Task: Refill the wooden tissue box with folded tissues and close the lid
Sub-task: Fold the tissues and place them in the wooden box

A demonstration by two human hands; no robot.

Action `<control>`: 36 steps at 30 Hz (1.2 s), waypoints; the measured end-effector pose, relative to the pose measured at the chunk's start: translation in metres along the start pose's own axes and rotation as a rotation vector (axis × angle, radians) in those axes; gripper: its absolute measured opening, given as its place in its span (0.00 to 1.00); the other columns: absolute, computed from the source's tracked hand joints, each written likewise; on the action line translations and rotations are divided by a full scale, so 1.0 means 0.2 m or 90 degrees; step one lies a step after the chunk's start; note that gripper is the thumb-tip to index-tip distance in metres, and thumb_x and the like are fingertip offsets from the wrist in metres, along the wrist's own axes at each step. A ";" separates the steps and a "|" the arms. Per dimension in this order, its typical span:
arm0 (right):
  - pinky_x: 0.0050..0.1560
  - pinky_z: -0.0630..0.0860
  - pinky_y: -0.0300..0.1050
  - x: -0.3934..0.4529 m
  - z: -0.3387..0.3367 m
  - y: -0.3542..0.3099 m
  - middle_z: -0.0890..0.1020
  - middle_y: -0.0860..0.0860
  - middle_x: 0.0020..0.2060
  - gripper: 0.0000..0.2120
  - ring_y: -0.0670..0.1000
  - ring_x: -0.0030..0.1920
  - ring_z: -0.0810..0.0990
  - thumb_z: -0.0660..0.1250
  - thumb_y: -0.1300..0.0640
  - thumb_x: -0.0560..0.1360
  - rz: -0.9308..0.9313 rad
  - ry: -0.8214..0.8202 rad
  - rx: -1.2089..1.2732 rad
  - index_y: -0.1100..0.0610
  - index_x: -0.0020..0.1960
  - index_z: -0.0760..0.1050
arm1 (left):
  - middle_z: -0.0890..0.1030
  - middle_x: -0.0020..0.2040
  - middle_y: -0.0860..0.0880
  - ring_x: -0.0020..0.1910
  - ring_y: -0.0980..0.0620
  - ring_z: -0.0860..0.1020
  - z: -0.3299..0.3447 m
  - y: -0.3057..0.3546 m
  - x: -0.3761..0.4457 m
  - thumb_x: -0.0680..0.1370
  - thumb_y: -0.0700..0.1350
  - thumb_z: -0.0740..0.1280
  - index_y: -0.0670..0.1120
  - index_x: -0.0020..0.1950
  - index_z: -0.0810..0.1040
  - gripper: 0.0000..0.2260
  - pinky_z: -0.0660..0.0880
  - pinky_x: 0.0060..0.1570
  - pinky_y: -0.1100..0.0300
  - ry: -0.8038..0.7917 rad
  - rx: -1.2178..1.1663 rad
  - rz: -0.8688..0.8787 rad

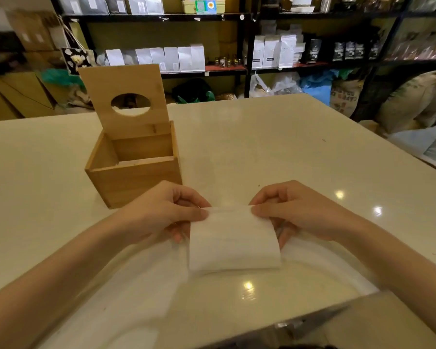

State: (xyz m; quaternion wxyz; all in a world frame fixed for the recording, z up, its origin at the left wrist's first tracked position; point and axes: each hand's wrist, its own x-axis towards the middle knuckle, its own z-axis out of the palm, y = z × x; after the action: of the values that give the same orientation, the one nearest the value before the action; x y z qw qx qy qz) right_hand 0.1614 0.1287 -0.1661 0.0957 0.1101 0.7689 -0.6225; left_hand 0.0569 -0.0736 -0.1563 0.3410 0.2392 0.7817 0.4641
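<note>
A white folded tissue point(233, 240) is held just above the cream table, near its front edge. My left hand point(161, 212) pinches its upper left corner and my right hand point(295, 212) pinches its upper right corner. The wooden tissue box point(136, 177) stands on the table to the left, a little beyond my left hand. Its lid point(126, 81), with an oval hole, stands upright at the back, so the box is open. Only a pale strip shows low inside the box; its contents are otherwise hidden.
The cream table point(287, 147) stretches away to the right and back. Behind it, black shelves point(237, 69) carry white and dark bags. Cardboard boxes point(18, 96) stand at the left and sacks point(413, 102) lie at the right. A cardboard edge point(363, 328) shows at the bottom right.
</note>
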 end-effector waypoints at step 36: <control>0.57 0.70 0.43 -0.03 -0.05 0.03 0.73 0.47 0.52 0.11 0.47 0.53 0.70 0.64 0.52 0.73 -0.184 0.045 -0.579 0.51 0.55 0.74 | 0.77 0.53 0.53 0.50 0.55 0.73 0.07 -0.03 0.01 0.73 0.49 0.67 0.50 0.53 0.79 0.10 0.71 0.50 0.62 0.128 0.503 0.208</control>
State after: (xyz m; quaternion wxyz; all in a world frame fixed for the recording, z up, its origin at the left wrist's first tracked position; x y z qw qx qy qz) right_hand 0.1693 0.1397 -0.1684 0.0205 -0.0301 0.9734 -0.2261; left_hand 0.0655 -0.0667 -0.1668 0.0678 0.4254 0.8805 0.1981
